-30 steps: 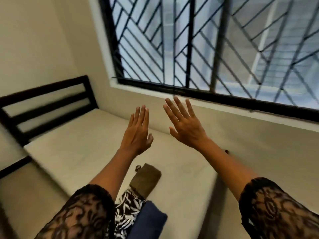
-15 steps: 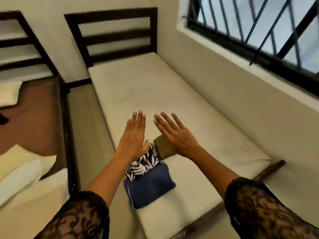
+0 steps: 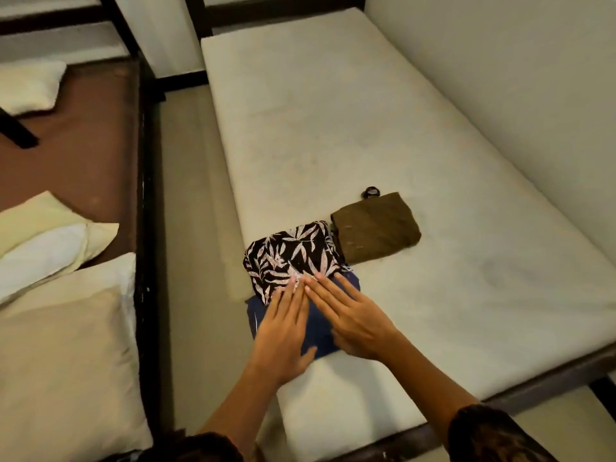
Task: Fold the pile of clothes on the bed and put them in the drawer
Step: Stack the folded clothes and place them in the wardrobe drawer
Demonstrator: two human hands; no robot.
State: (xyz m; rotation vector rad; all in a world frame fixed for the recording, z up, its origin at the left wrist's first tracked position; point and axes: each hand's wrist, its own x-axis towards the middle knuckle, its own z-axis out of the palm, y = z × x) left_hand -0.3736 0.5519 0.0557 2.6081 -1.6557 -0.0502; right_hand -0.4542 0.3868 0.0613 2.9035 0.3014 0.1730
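Where both hovered half a second ago, the left hand and right hand now lie flat, fingers straight, on the blue cloth at the left edge of the mattress, beside patterned cloth and brown cloth.

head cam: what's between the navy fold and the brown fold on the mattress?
The folded black leaf-print garment lies between the navy fold and the brown fold. It overlaps the navy one's far edge and sits against the brown one. The head view shows this.
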